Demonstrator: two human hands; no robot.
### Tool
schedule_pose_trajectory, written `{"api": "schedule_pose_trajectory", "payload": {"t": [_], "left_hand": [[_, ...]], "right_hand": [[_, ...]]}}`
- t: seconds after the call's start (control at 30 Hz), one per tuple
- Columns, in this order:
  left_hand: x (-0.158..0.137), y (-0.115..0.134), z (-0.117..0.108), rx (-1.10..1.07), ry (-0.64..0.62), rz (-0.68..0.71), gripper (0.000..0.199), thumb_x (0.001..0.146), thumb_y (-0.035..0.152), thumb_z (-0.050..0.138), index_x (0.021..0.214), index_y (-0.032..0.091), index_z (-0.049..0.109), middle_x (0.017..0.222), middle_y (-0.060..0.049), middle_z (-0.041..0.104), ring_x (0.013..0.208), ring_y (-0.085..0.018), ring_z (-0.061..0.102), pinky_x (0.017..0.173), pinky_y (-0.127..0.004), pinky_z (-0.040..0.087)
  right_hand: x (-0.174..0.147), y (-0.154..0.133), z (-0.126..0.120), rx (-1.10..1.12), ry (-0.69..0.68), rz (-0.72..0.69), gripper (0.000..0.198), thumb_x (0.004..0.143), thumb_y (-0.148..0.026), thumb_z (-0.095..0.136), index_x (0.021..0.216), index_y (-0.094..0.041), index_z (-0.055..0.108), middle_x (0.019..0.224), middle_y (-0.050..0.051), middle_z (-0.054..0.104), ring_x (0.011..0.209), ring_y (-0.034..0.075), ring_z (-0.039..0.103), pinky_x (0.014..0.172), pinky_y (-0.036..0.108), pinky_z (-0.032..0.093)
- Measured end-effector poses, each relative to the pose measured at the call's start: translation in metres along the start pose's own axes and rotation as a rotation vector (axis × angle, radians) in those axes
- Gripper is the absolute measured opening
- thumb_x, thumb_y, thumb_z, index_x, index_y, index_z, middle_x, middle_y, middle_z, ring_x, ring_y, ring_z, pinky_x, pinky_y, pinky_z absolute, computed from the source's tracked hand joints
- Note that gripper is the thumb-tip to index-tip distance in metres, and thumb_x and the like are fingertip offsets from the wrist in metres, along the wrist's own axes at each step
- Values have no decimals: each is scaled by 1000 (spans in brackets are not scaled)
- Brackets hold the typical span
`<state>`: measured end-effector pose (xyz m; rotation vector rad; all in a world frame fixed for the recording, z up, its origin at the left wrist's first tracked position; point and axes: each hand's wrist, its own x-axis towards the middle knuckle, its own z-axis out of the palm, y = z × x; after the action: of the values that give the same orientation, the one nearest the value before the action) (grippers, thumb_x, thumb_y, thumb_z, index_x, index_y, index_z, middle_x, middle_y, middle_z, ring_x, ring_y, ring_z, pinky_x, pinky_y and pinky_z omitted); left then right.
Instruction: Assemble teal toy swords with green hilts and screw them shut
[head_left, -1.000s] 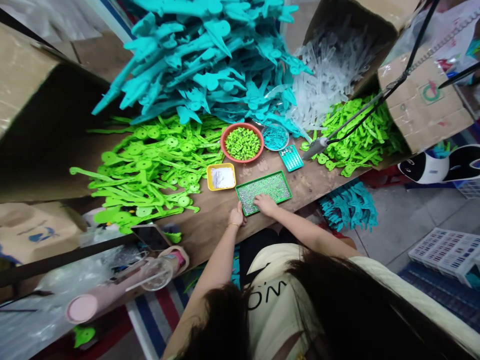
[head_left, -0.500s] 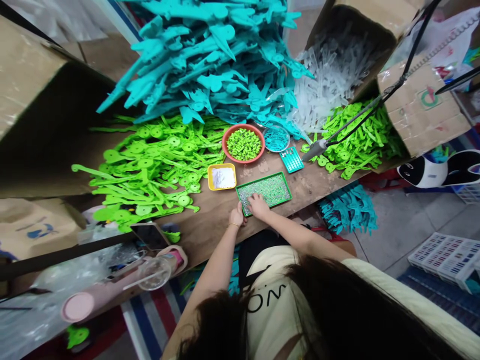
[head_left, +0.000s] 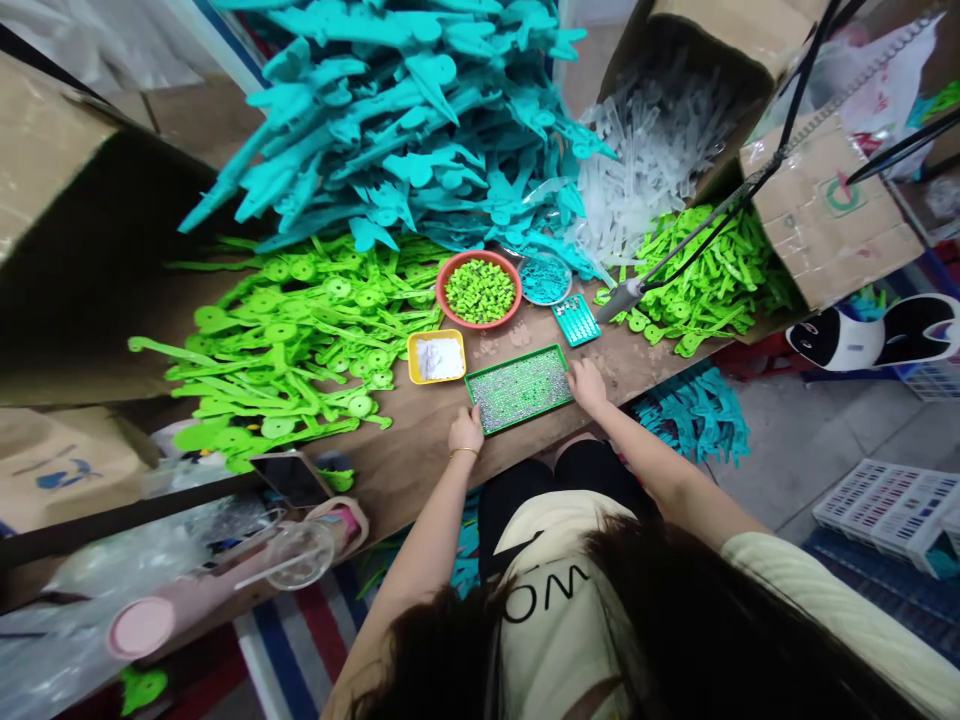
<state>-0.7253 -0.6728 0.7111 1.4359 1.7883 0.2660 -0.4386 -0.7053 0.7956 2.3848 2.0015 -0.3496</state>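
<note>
A shallow green tray [head_left: 519, 388] lies on the wooden table, covered with many small silvery pieces. My left hand [head_left: 466, 430] grips its left end near the front corner, fingers closed on the rim. At the opposite end, my right hand [head_left: 586, 385] holds the right rim. Behind the tray stand a yellow dish [head_left: 436, 357] of white powder and a red bowl [head_left: 478, 290] of small green and dark parts. A teal slotted tray [head_left: 576, 320] sits to the right, close to a blue-grey dish [head_left: 545, 280] of small teal pieces.
Lime green plastic parts [head_left: 300, 340] are heaped on the left, with teal parts [head_left: 420, 130] piled high behind. Clear plastic pieces [head_left: 645, 150] spill from a carton. A grey-tipped tool [head_left: 621, 298] hangs at right. A phone [head_left: 291, 478] and pink tumbler [head_left: 161, 615] stand left.
My right hand has moved from over the pieces inside the green tray to its right rim. My left hand stays at the left end. The camera view has shifted slightly.
</note>
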Motion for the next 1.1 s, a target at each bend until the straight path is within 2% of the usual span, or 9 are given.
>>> {"api": "schedule_pose_trajectory", "payload": {"t": [0.07, 0.17, 0.47, 0.7, 0.93, 1.1], "left_hand": [[0, 4, -1, 9, 51, 45, 35, 91, 40, 56, 114, 14, 58, 111, -8, 62, 99, -20, 61, 86, -41, 53], [-3, 4, 2, 0, 120, 102, 29, 91, 37, 57, 110, 14, 60, 108, -8, 63, 97, -19, 62, 85, -39, 54], [-22, -8, 20, -122, 319, 270, 30, 92, 39, 54, 106, 14, 60, 101, -6, 63, 90, -17, 62, 83, -38, 53], [-19, -13, 22, -146, 332, 341, 28, 93, 38, 54, 105, 14, 61, 100, -6, 64, 89, -16, 62, 83, -37, 54], [-18, -19, 23, -116, 296, 374, 28, 92, 37, 55, 105, 14, 61, 100, -6, 64, 90, -16, 62, 83, -38, 54], [-14, -19, 26, -104, 270, 387, 28, 92, 37, 55, 105, 14, 61, 101, -6, 64, 91, -16, 62, 83, -38, 54]], "right_hand": [[4, 5, 2, 20, -19, 106, 37, 95, -40, 50, 121, -14, 55, 119, 10, 58, 107, 19, 59, 93, 42, 51], [3, 6, 8, 75, -49, 120, 34, 95, -41, 50, 113, -14, 59, 105, 7, 63, 93, 15, 62, 84, 36, 54], [-13, 26, 20, 259, 118, -62, 38, 97, -37, 48, 129, -16, 52, 121, 9, 61, 109, 18, 61, 96, 42, 51], [-4, 35, 33, 322, 206, -121, 36, 97, -34, 49, 128, -16, 53, 122, 9, 60, 111, 19, 60, 98, 42, 50], [-4, 34, 40, 309, 226, -102, 34, 96, -37, 50, 122, -15, 56, 116, 9, 62, 103, 17, 62, 93, 40, 52], [-8, 37, 36, 260, 249, -79, 33, 96, -36, 49, 120, -15, 57, 111, 7, 63, 100, 16, 62, 90, 37, 53]]}}
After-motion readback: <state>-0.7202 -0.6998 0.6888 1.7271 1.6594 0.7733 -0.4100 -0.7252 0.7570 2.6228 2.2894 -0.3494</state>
